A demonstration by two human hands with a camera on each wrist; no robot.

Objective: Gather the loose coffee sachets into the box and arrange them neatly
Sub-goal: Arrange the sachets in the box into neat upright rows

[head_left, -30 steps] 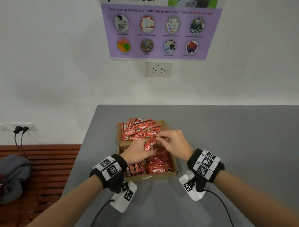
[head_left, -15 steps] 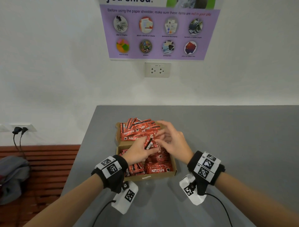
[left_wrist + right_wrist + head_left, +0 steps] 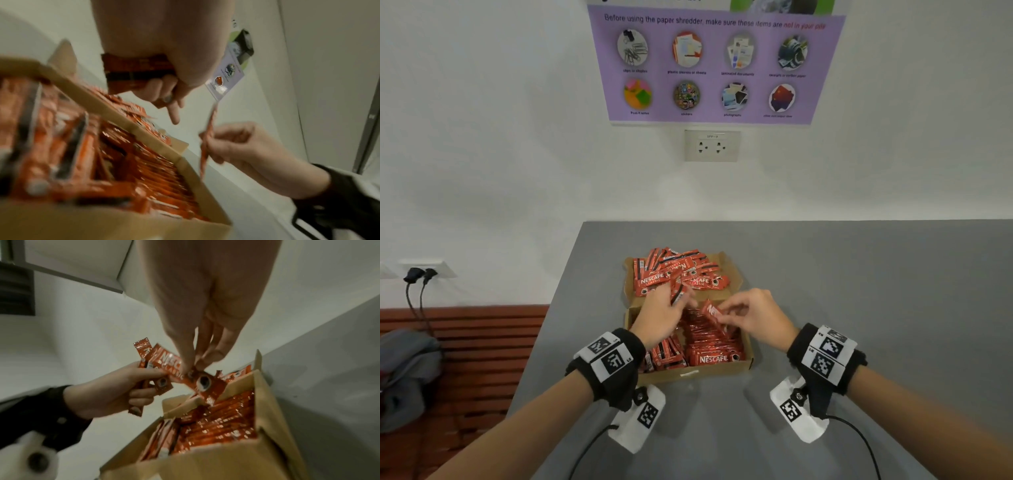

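sachets (image 3: 678, 274): heaped on lid flap, rows packed in box (image 3: 722, 371) on counter (image 3: 859, 291) | left hand (image 3: 659, 317): small bundle gripped | right hand (image 3: 756, 317): one sachet (image 3: 185, 372) pinched at its edge | handling: judged light, thin, slippery foil, easily creased; best held by flat faces mid-length

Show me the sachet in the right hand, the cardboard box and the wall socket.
sachet (image 3: 711, 312), head view, its printed upper end.
cardboard box (image 3: 698, 374), head view, near front wall.
wall socket (image 3: 711, 146), head view, middle of its faceplate.
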